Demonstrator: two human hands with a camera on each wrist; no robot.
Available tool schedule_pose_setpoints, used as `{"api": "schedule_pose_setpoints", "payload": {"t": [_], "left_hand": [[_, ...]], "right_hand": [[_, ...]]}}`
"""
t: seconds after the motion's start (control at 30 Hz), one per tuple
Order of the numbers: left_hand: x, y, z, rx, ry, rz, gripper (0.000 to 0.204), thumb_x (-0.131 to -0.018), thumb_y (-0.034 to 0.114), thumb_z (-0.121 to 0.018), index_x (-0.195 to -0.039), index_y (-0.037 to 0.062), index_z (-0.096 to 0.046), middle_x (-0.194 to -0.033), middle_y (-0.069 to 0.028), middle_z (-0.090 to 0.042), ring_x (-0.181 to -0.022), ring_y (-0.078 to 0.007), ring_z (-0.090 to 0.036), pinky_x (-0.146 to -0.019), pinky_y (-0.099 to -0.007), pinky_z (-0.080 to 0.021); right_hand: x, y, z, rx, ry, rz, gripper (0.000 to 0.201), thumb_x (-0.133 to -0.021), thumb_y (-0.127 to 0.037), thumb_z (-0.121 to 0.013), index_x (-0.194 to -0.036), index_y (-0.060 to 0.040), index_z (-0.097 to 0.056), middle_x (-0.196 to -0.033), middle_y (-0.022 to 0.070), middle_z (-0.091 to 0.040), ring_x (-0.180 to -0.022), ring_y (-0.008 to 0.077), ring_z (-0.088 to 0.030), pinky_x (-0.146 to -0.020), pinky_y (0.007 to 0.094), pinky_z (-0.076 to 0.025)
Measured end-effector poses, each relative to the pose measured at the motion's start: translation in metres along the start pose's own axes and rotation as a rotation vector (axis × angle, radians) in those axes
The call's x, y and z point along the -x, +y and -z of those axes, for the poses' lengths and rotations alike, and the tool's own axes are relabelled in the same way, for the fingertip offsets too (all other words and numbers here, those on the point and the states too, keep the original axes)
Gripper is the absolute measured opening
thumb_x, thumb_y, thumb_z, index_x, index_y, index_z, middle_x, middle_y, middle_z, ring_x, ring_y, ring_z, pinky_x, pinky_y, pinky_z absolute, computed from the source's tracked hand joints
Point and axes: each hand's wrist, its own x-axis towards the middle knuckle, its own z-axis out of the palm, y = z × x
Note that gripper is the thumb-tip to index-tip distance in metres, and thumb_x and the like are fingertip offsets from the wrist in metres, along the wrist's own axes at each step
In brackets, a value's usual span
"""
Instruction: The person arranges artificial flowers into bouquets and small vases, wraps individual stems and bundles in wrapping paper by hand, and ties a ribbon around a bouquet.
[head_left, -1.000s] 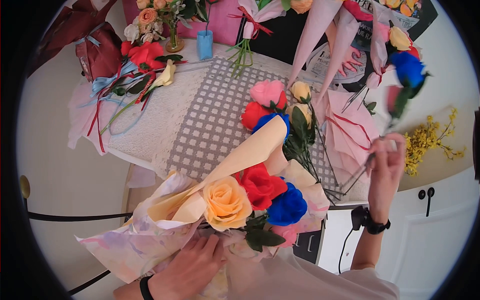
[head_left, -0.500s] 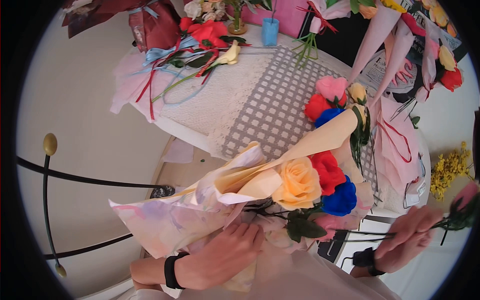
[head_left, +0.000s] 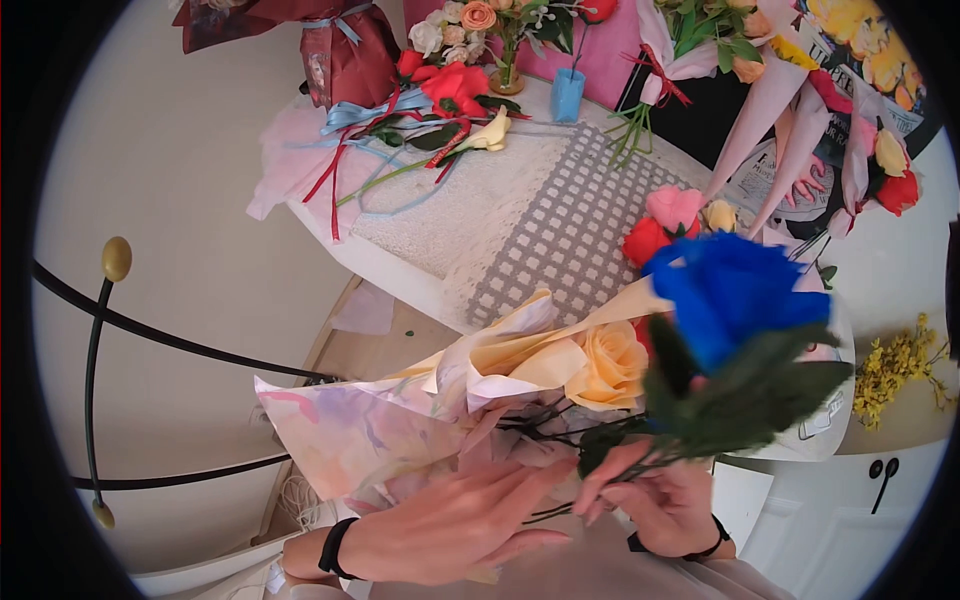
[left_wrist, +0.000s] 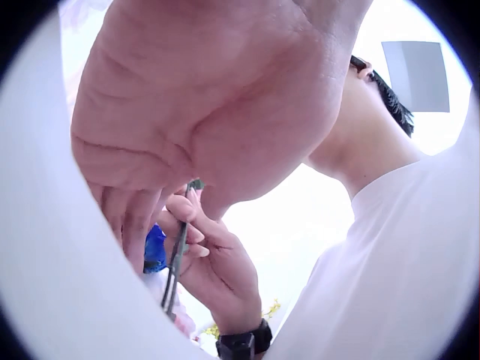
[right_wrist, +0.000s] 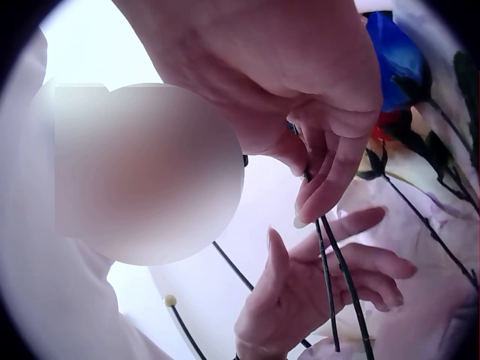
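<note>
Blue rose [head_left: 735, 300] was noted right of centre, head view; two dark stems [right_wrist: 346, 277] were pinched by the right hand [head_left: 665, 507]; left hand [head_left: 455, 528] was spread near them, nothing gripped; rose was judged light, soft-petalled, stiff-stemmed, best grasped below its leaves [head_left: 770, 405]

Blue rose [head_left: 740, 300] blurred, red rose [head_left: 643, 335] mostly hidden behind it
The head view's top edge crops the burgundy bouquet [head_left: 345, 60]; one stem [right_wrist: 352, 298] leaves the right wrist view's bottom.
</note>
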Motion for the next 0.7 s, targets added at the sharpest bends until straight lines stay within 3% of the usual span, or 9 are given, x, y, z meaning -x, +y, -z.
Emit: {"api": "schedule_pose_setpoints", "payload": {"t": [0.07, 0.2, 0.23, 0.3, 0.37, 0.43, 0.53, 0.63, 0.7], "left_hand": [[-0.002, 0.0, 0.0, 0.084, 0.011, -0.011, 0.05, -0.099, 0.024, -0.074, -0.134, -0.0048, -0.053, -0.109, -0.0152, -0.069, -0.097, -0.0353, -0.069, -0.081, -0.0461, -0.056], [-0.003, -0.003, -0.007, 0.153, 0.143, 0.006, 0.037, -0.096, 0.014, -0.078, -0.12, -0.0032, -0.056, -0.099, -0.0143, -0.07, -0.09, -0.0355, -0.068, -0.073, -0.0438, -0.055], [-0.001, -0.002, -0.009, 0.149, 0.139, 0.002, 0.037, -0.096, 0.014, -0.078, -0.12, -0.0032, -0.056, -0.099, -0.0143, -0.07, -0.09, -0.0355, -0.068, -0.073, -0.0438, -0.055], [0.005, -0.002, -0.01, 0.232, 0.168, 0.122, 0.053, -0.096, 0.016, -0.077, -0.14, -0.0015, -0.053, -0.098, -0.0117, -0.072, -0.095, -0.0361, -0.071, -0.083, -0.043, -0.056], [0.007, 0.0, -0.002, 0.171, 0.193, 0.065, 0.048, -0.096, 0.015, -0.077, -0.136, 0.0006, -0.056, -0.095, -0.0101, -0.072, -0.095, -0.0346, -0.07, -0.08, -0.0419, -0.055], [0.009, 0.002, 0.0, 0.11, 0.222, 0.013, 0.043, -0.095, 0.013, -0.078, -0.132, 0.0026, -0.06, -0.093, -0.0086, -0.071, -0.094, -0.0332, -0.07, -0.076, -0.0407, -0.055], [0.007, 0.001, -0.003, 0.156, 0.386, 0.064, 0.012, -0.089, 0.007, -0.081, -0.093, 0.0047, -0.07, -0.074, -0.003, -0.064, -0.068, -0.023, -0.06, -0.065, -0.0348, -0.048], [0.024, -0.003, -0.008, 0.291, 0.397, 0.196, 0.015, -0.085, 0.006, -0.083, -0.086, 0.0061, -0.068, -0.066, -0.002, -0.058, -0.06, -0.0212, -0.056, -0.063, -0.0349, -0.047], [0.033, -0.022, -0.006, 0.187, 0.301, 0.141, 0.011, -0.089, 0.01, -0.079, -0.098, 0.0073, -0.075, -0.073, -0.0034, -0.068, -0.066, -0.0177, -0.064, -0.065, -0.0333, -0.051]], "right_hand": [[0.003, 0.011, 0.001, 0.021, -0.115, -0.128, 0.019, -0.105, 0.008, -0.052, -0.121, 0.0066, -0.062, -0.106, 0.0169, -0.072, -0.093, 0.0223, -0.073, -0.079, 0.0322, -0.061], [-0.001, 0.009, 0.001, 0.146, -0.197, -0.211, 0.018, -0.106, 0.005, -0.055, -0.121, 0.0053, -0.064, -0.107, 0.0126, -0.072, -0.095, 0.0173, -0.072, -0.079, 0.0309, -0.059], [0.002, 0.016, 0.0, 0.194, -0.195, -0.153, 0.019, -0.104, 0.004, -0.057, -0.122, 0.0037, -0.065, -0.108, 0.0124, -0.072, -0.096, 0.0186, -0.072, -0.08, 0.031, -0.058], [0.002, 0.019, 0.001, 0.239, -0.184, -0.095, 0.02, -0.103, 0.004, -0.06, -0.122, 0.0021, -0.066, -0.109, 0.0122, -0.072, -0.096, 0.0199, -0.072, -0.081, 0.0311, -0.058], [-0.001, 0.019, 0.003, 0.462, -0.243, 0.103, 0.039, -0.095, -0.005, -0.066, -0.134, 0.0006, -0.061, -0.118, 0.0206, -0.066, -0.105, 0.0426, -0.063, -0.091, 0.0434, -0.052], [0.002, 0.025, 0.005, 0.492, -0.316, 0.153, 0.045, -0.094, -0.004, -0.066, -0.138, -0.0001, -0.058, -0.125, 0.0213, -0.064, -0.111, 0.0429, -0.061, -0.094, 0.0452, -0.05], [0.001, 0.032, 0.001, 0.49, -0.346, 0.232, 0.05, -0.093, -0.003, -0.065, -0.142, -0.0006, -0.055, -0.135, 0.0217, -0.06, -0.12, 0.0426, -0.058, -0.099, 0.047, -0.048], [-0.002, 0.027, -0.005, 0.477, -0.275, 0.237, 0.05, -0.093, -0.005, -0.066, -0.142, -0.0014, -0.056, -0.139, 0.0199, -0.058, -0.123, 0.041, -0.057, -0.102, 0.0471, -0.047], [-0.001, 0.032, -0.008, 0.495, -0.248, 0.215, 0.049, -0.094, -0.006, -0.067, -0.142, -0.0024, -0.057, -0.141, 0.0183, -0.057, -0.124, 0.0399, -0.057, -0.104, 0.0472, -0.047]]}}
